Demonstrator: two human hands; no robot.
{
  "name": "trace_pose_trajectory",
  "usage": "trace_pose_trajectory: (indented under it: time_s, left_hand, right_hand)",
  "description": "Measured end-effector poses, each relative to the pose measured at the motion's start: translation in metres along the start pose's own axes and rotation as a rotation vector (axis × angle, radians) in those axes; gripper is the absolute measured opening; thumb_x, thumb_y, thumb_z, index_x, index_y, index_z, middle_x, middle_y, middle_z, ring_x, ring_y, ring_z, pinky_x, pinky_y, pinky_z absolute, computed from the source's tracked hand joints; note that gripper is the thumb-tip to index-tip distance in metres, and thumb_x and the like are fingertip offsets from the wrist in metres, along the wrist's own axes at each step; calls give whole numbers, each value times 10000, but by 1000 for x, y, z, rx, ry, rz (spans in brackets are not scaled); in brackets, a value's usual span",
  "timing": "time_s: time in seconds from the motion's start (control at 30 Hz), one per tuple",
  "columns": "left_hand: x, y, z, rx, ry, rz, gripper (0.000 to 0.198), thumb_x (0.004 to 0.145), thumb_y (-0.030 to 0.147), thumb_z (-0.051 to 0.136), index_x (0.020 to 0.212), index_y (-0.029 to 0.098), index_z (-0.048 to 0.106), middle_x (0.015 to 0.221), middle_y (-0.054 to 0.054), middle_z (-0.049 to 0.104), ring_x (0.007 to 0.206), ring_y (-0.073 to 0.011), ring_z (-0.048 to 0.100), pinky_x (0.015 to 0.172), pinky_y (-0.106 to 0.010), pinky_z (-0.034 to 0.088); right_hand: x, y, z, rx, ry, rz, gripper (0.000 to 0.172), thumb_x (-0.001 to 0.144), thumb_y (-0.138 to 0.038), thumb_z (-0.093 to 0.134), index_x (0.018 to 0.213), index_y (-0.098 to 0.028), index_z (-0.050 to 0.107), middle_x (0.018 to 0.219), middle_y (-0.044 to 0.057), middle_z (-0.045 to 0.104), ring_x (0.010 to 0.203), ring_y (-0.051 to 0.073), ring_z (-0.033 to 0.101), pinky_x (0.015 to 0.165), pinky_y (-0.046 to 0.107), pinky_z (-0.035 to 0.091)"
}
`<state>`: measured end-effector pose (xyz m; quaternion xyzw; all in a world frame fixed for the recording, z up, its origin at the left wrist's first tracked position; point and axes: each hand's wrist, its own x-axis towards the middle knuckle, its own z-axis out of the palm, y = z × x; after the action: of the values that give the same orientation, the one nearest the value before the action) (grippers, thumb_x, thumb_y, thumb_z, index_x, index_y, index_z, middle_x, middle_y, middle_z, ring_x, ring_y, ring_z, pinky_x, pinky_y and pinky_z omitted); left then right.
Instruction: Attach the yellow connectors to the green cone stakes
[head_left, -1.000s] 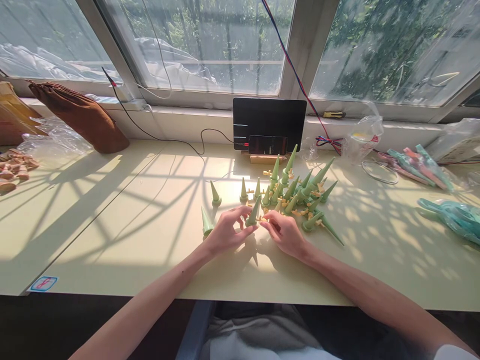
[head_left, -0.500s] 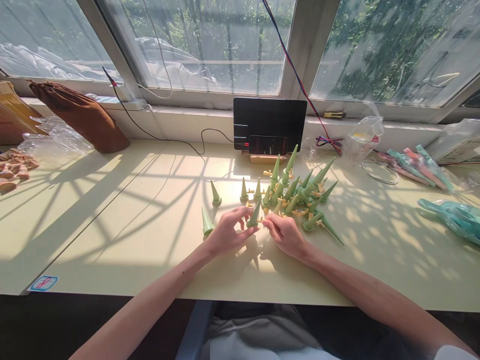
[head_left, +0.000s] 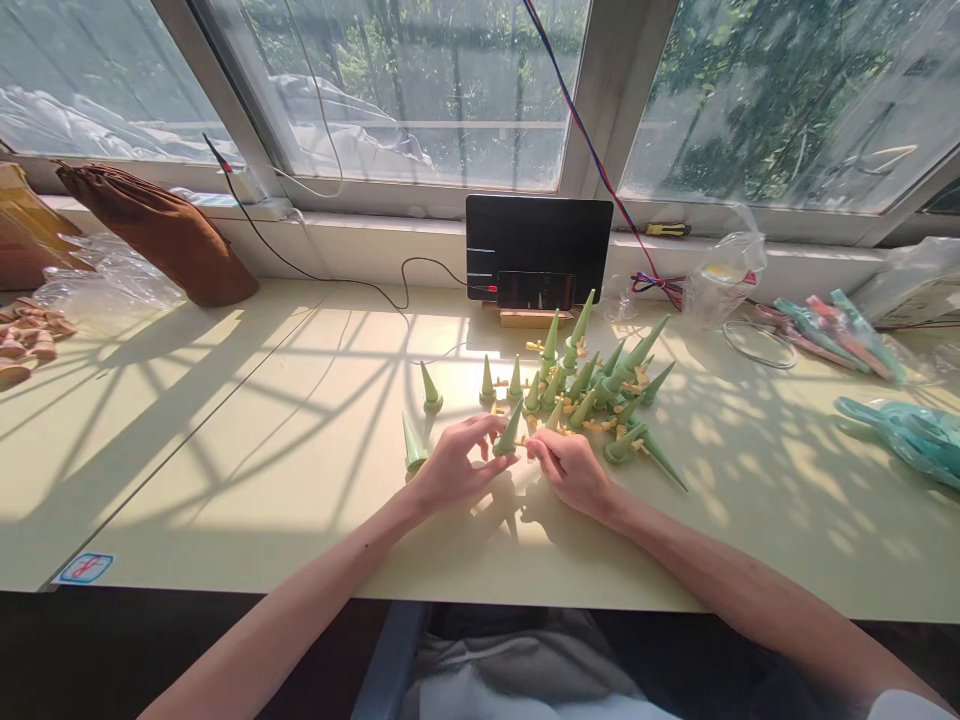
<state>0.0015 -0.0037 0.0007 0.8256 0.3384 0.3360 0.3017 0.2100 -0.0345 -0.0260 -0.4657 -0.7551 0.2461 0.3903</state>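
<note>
My left hand (head_left: 454, 468) pinches the wide base of a green cone-shaped spike (head_left: 508, 430) that points up and away. My right hand (head_left: 571, 467) is closed beside it, its fingertips pinching a small yellow piece (head_left: 529, 447) held against the cone's base. Just beyond my hands lies a pile of green cones (head_left: 600, 385) mixed with small yellow pieces (head_left: 570, 405). Three cones stand upright to the left: one near my left hand (head_left: 412, 445), one further back (head_left: 430, 388) and one by the pile (head_left: 487, 380).
A black tablet (head_left: 538, 245) with a phone (head_left: 535, 290) on a wooden stand sits at the window side. A brown pouch (head_left: 161, 232) lies at the back left, wooden pieces (head_left: 26, 340) at the far left, teal and pink tools (head_left: 832, 330) and plastic bags (head_left: 724, 270) on the right.
My right hand has shifted slightly left and closer to the cone held by my left hand. Otherwise nothing has moved.
</note>
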Motion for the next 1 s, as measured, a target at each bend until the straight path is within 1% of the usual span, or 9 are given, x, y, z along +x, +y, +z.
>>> trace_pose_trajectory:
  time_s: [0.1, 0.23, 0.4, 0.53, 0.7, 1.0]
  left_hand:
    - [1, 1, -1, -5, 11, -24, 198, 852, 263, 692, 1022, 180, 630, 984, -41, 686, 659, -109, 611, 663, -267, 525]
    - [2, 1, -1, -24, 9, -45, 197, 857, 265, 682, 1027, 177, 633, 1000, -48, 687, 674, -115, 620, 656, -264, 537]
    - [1, 0, -1, 5, 16, -32, 219, 851, 261, 695, 1043, 177, 628, 996, -48, 688, 650, -107, 619, 653, -263, 532]
    - [0, -1, 1, 16, 21, -10, 210, 850, 255, 705, 1028, 180, 623, 982, -40, 682, 638, -100, 617, 642, -253, 525]
    - [0, -2, 1, 2, 18, 5, 190, 850, 240, 708, 1014, 187, 628, 974, -31, 676, 634, -92, 610, 630, -239, 524]
    - [0, -5, 1, -5, 24, 6, 177, 845, 245, 716, 994, 187, 640, 1005, -44, 673, 631, -91, 600, 632, -244, 535]
  right_hand:
    - [1, -2, 1, 20, 35, 9, 352, 1009, -325, 416, 699, -188, 509, 588, -41, 448, 517, 90, 370, 532, 223, 313]
    - [2, -4, 1, 32, 54, 21, 309, 981, -345, 484, 709, -197, 491, 551, -66, 353, 498, 91, 301, 500, 231, 268]
    - [1, -3, 1, 39, 41, -6, 358, 986, -316, 458, 656, -202, 381, 566, -64, 357, 509, 86, 277, 501, 234, 248]
    - [1, -1, 1, 9, 31, -10, 366, 987, -308, 439, 651, -205, 336, 560, -66, 331, 508, 85, 259, 498, 235, 240]
    - [1, -1, 0, -9, 22, -8, 364, 990, -315, 420, 651, -202, 349, 563, -66, 303, 507, 85, 252, 494, 230, 242]
    - [3, -3, -1, -4, 8, 0, 359, 991, -311, 411, 651, -196, 395, 561, -61, 329, 505, 85, 285, 502, 228, 262]
